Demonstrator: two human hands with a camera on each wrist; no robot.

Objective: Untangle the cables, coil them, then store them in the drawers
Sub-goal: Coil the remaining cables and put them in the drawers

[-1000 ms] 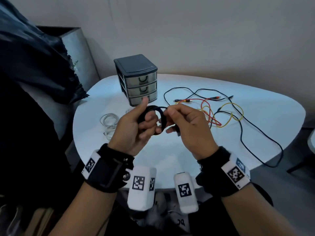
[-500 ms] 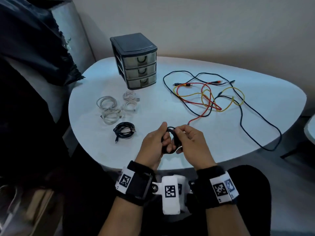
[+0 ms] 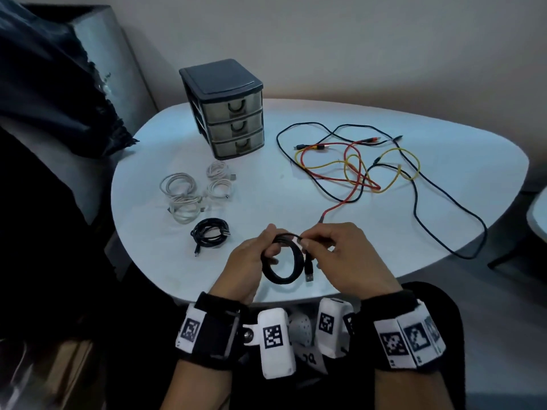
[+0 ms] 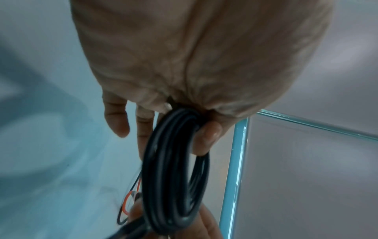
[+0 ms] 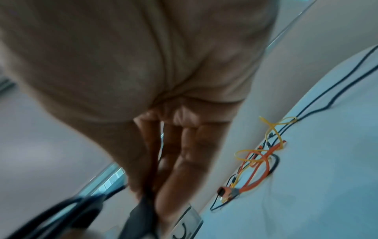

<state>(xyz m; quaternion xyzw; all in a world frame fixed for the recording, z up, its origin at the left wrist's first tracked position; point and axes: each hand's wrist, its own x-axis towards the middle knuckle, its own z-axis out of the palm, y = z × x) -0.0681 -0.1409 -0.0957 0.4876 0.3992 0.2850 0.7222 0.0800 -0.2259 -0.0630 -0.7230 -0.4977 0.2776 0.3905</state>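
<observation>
1. Surface: pale, rounded top; carries everything listed below.

2. Drawer unit: dark frame, three clear drawers, at about 11 o'clock on the surface. All three drawers closed. Nothing can be seen stored inside, though the fronts are too dim to be sure.

3. Tangle of loose cables: red, yellow and black leads crossing one another, at 1 to 2 o'clock. One long black lead runs out to the edge at 3 o'clock. Not yet separated.

4. White coils: several finished bundles at 10 o'clock, just in front of the drawer unit, lying close together.

5. Black coil on the surface: finished bundle at 9 o'clock, just below the white ones.

6. Left hand: at 6 o'clock, over the near edge. Fingers and thumb curled through and around the black coil in hand, holding its loops together.

7. Right hand: beside the left, touching the same coil. Thumb and forefinger pinch the cable's tail at the top of the ring; the plug hangs free below.

Status, as judged: roughly halfway through coiling. Several bundles are wound and one is being finished. Remaining: untangle and coil the coloured leads, then put every bundle in the drawers, a step not yet begun.
</observation>
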